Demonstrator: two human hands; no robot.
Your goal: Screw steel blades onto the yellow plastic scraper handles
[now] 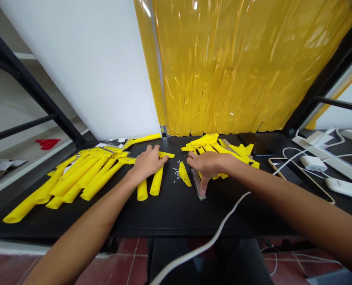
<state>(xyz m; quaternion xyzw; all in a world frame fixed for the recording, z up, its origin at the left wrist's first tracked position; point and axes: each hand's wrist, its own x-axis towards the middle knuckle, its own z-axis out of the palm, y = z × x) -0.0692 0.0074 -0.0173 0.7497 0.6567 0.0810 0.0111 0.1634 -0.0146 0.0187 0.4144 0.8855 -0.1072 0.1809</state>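
Note:
My left hand [147, 161] is over two yellow tubular handles [157, 180], fingers stretched forward and thumb apart; its palm side is hidden. My right hand [204, 163] is on a thin greyish strip [197, 184] lying on the black table. Its thumb presses near the strip's front end, its fingers reach toward the far end, and the contact there is partly hidden. Between the hands lie a small yellow plate with holes [184, 174] and several small screws [176, 174]. Behind my right hand is a pile of yellow pieces [207, 141].
Several yellow handles [86, 172] lie heaped at the left. On the right are a phone-like device with a gold edge [300, 180], white adapters [314, 162] and cables. One white cable [214, 237] crosses in front of the table edge. A yellow plastic curtain [223, 71] hangs behind.

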